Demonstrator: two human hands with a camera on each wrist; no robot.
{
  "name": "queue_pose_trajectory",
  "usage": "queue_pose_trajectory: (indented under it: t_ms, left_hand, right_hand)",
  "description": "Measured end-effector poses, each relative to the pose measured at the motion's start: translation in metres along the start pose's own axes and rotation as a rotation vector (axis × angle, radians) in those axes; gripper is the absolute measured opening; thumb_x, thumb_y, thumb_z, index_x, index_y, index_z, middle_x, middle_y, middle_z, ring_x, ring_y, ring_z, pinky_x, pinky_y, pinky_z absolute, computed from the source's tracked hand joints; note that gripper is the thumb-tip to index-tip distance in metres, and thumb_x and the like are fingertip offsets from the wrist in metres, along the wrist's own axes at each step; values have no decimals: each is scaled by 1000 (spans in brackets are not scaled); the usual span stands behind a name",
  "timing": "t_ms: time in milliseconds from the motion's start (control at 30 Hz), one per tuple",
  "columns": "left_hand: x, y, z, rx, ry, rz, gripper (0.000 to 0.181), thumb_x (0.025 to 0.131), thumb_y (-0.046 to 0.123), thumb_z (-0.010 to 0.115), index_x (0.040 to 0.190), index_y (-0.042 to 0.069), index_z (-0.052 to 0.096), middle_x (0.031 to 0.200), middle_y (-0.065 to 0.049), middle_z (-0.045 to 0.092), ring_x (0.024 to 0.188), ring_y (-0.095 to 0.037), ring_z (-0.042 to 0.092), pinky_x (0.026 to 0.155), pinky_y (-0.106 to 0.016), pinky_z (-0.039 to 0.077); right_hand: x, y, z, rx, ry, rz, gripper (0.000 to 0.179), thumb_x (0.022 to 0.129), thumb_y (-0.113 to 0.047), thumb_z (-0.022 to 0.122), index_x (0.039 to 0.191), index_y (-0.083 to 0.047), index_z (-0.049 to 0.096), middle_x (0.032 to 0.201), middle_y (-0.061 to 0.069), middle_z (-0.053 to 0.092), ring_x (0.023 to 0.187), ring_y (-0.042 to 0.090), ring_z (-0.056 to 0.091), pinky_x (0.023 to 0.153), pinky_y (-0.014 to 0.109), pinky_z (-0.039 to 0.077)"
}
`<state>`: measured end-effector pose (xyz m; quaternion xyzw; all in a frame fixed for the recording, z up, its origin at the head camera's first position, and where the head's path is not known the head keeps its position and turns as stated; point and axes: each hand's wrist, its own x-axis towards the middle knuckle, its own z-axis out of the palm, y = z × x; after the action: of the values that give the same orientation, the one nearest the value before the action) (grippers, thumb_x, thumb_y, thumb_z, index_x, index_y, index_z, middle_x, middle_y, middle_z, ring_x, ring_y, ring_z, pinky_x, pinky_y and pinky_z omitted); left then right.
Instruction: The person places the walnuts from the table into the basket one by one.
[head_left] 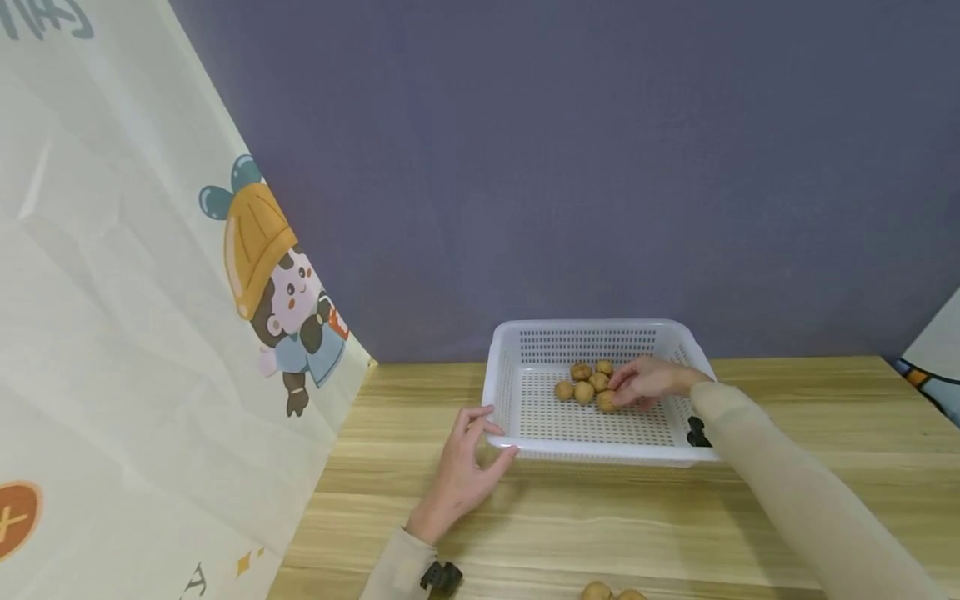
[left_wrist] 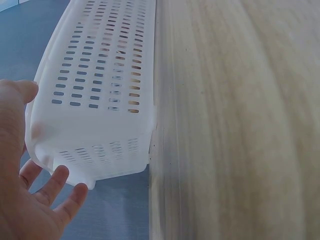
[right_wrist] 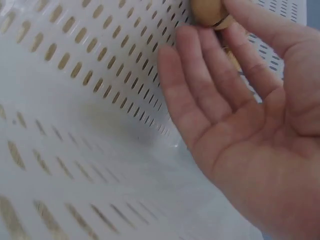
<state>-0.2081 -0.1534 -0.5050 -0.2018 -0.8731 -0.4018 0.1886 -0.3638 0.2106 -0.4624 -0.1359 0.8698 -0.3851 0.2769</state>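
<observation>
A white plastic basket (head_left: 600, 452) with slotted walls stands on the wooden table, with several walnuts (head_left: 583, 392) grouped on its floor. My left hand (head_left: 463, 475) grips the basket's near left corner, thumb at the front rim and fingers at the left side. In the left wrist view, that thumb and the fingers span the corner of the basket (left_wrist: 100, 122). Reaching into the basket over its right side, my right hand (head_left: 651, 379) pinches a walnut (right_wrist: 207, 11) between thumb and fingertips, beside the other nuts.
Two more walnuts (head_left: 597, 591) lie on the table (head_left: 600, 525) at the near edge of the head view. A dark blue-grey wall (head_left: 585, 167) rises right behind the basket. On the left hangs a pale sheet with cartoon prints (head_left: 258, 250).
</observation>
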Motion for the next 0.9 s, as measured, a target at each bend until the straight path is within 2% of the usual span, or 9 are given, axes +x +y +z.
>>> queue_pose_trajectory:
  t_ms: [167,333,433,567,700,800,900]
  left_hand:
    - [0,1,1,-7,-12,-7,27,92,29,83,108,18,64,149,-8,54,143,-35,56,122,-55,47]
    - [0,1,-1,-10,-5,-2,27,91,27,83,107,17,64,149,-9,54,142,-36,56,121,-55,47]
    - [0,0,-2,-7,1,-3,27,91,26,83,106,17,64,148,-9,55,142,-36,57,121,-55,48]
    - [-1,-1,-4,-3,-7,-11,27,91,26,83,107,17,63,149,-9,54,142,-37,57,120,-55,48]
    - [-1,-1,-5,-1,-10,-14,27,91,27,83,107,17,64,149,-9,54,142,-37,56,121,-55,48]
    - [-1,-1,-4,0,-13,-15,27,92,28,83,108,17,64,149,-9,54,142,-36,56,121,-55,48]
    - [0,-1,-3,-1,-18,-11,27,92,29,82,108,17,64,149,-9,54,143,-36,55,122,-55,47]
  right_hand:
    - [-6,-8,-5,-47,14,-4,52,92,-20,81,133,6,64,120,15,73,98,17,67,78,37,63]
    - [-16,-28,-11,-91,30,-106,47,99,-22,74,135,6,63,126,17,72,98,19,65,74,38,58]
    - [-24,-48,-9,-102,47,-185,46,104,-24,67,138,6,61,124,20,72,86,19,64,73,36,57]
    - [-34,-79,2,-143,54,-267,39,105,-27,65,133,0,66,124,19,72,79,17,61,73,34,54]
    - [-51,-105,17,-172,61,-368,31,104,-29,68,127,-9,72,126,12,75,101,16,70,83,32,59]
    - [-66,-111,32,-153,58,-451,26,103,-25,70,124,-11,74,121,7,77,101,17,72,82,31,61]
    - [-81,-107,51,-150,105,-534,20,102,-21,73,118,-12,76,112,3,79,90,12,72,77,28,63]
